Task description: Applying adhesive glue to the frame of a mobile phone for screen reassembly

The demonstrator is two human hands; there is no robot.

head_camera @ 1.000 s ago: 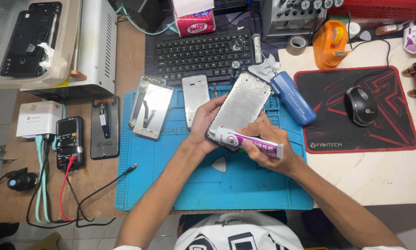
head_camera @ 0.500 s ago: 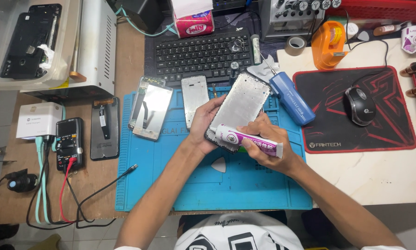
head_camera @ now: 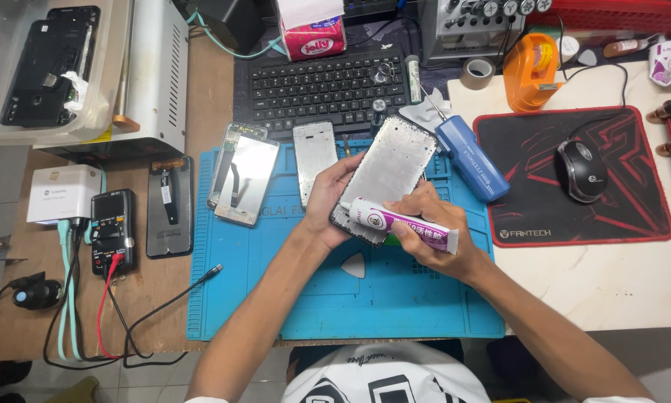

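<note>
Two hands meet over the middle of the tabletop (head_camera: 619, 298), above a blue work mat (head_camera: 395, 313) that covers its centre; the largest thing they deal with is a phone frame (head_camera: 388, 173), a silvery flat shell with a dark rim, held tilted above the mat with its far end toward the keyboard (head_camera: 317, 91); the left hand (head_camera: 329, 200) is closed around its near left edge, fingers curled over the long side and thumb under the corner; judging by how thin it looks, the frame is probably light and fairly stiff but easy to bend or scratch, so the bare rim along the long sides seems the safest place to grip, keeping off the open inner face; the right hand (head_camera: 432, 233) is wrapped around a small white and purple glue tube (head_camera: 403, 219), which lies across the frame's near end with its nozzle pointing left, close against the rim near the lower corner; whether the tip touches the frame I cannot tell; the tube looks soft and squeezable, so a grip around its middle likely gives the steadiest control; a white triangular pick (head_camera: 354, 264) lies on the mat just below the hands.
</note>
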